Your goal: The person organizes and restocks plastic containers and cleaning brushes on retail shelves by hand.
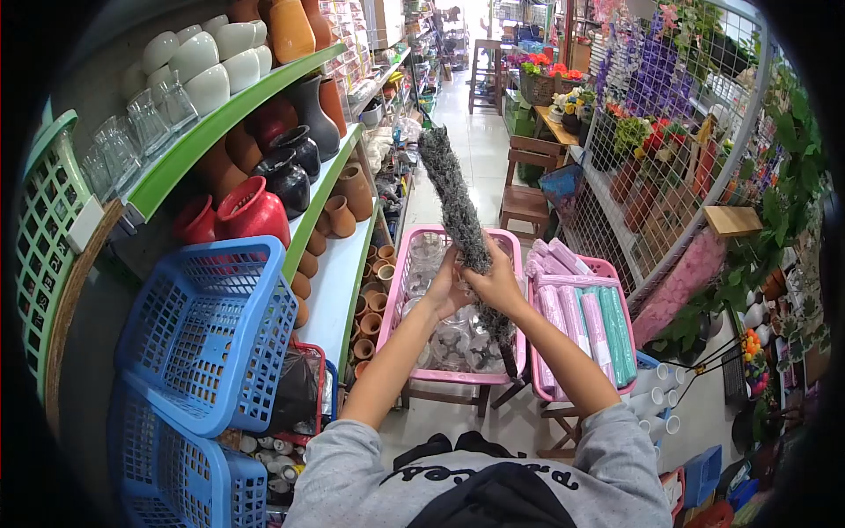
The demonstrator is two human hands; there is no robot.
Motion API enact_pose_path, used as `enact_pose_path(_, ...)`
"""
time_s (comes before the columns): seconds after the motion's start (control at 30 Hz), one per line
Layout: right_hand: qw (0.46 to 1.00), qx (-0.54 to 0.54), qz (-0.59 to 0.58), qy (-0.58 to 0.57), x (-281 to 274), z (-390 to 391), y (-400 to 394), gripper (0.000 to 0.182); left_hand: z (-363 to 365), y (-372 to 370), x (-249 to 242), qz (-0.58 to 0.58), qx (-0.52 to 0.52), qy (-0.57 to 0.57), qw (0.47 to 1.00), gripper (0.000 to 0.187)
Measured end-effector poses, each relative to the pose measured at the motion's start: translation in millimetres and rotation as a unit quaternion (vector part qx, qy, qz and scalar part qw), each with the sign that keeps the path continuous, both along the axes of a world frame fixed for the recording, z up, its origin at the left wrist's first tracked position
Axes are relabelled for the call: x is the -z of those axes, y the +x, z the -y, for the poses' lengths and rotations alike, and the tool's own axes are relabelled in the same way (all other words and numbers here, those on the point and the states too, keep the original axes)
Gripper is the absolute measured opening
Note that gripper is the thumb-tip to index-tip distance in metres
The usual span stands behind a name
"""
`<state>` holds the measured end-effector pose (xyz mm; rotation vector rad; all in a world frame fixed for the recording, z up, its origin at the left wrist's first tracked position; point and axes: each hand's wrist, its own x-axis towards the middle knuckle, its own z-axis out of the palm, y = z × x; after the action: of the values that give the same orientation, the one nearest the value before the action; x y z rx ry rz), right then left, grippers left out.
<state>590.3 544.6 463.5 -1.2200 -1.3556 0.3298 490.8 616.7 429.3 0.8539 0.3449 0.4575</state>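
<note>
A long grey fluffy duster (pixel 451 180) slants across the middle of the view, its far end up and to the left. My right hand (pixel 495 280) is wrapped around its middle. Close beside it, my left hand (pixel 447 292) curls against the duster from the left, with some fingers hidden behind it. The duster's lower end hangs over a pink basket (pixel 393 304) filled with clear glass pieces (pixel 453 343).
To the right, another pink basket (pixel 627 339) holds wrapped pink and green rolls (pixel 572 321). Blue baskets (pixel 198 326) stand at left beside shelves of pots and vases (pixel 255 211). A wooden chair (pixel 531 180) and a wire rack (pixel 651 211) stand ahead on the right.
</note>
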Motion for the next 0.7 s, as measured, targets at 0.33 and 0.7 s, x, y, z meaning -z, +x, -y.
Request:
enact_pose_path(0.33,0.977,0.027,0.096,-0.188,-21.5,38.4,15.4,0.049,-44.4,-25.3,-7.4,0.165,-0.099,-0.19,0.963,0.059)
enact_pose_path(0.7,0.894,0.037,0.366,-0.255,-18.8,38.4,39.8,0.046,-65.7,-32.6,10.5,0.106,-0.082,-0.113,0.984,0.064)
